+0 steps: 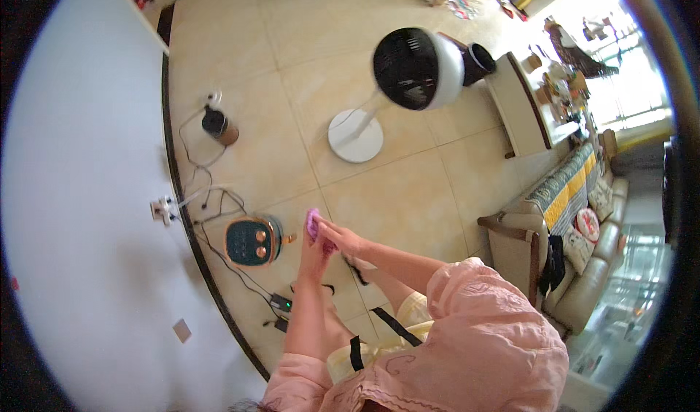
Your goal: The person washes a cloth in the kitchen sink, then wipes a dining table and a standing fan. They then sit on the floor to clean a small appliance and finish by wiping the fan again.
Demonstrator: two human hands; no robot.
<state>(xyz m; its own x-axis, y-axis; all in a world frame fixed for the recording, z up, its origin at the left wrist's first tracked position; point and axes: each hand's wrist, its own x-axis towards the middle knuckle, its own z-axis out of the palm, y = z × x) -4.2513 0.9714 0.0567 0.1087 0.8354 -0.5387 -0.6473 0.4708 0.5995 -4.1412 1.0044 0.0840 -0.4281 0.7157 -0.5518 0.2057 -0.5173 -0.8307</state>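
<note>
Both of my hands are closed on a crumpled purple cloth [313,224], held in front of me above the tiled floor. My left hand [312,246] grips it from the left side. My right hand [343,238] presses in from the right, its fingers over the cloth. Part of the cloth shows above the hands and part bulges below between them. Just left of my hands, a dark green air fryer-like appliance [246,243] with two copper knobs stands on the floor, its copper-coloured handle [290,238] pointing toward my left hand.
A white fan [355,136] with a black grille stands ahead. Near the left wall are a black and brown cylinder [220,125], a plugged wall socket [163,211], loose cables and a black adapter [281,302]. A cushioned sofa [583,222] and a laden cabinet [519,109] stand right.
</note>
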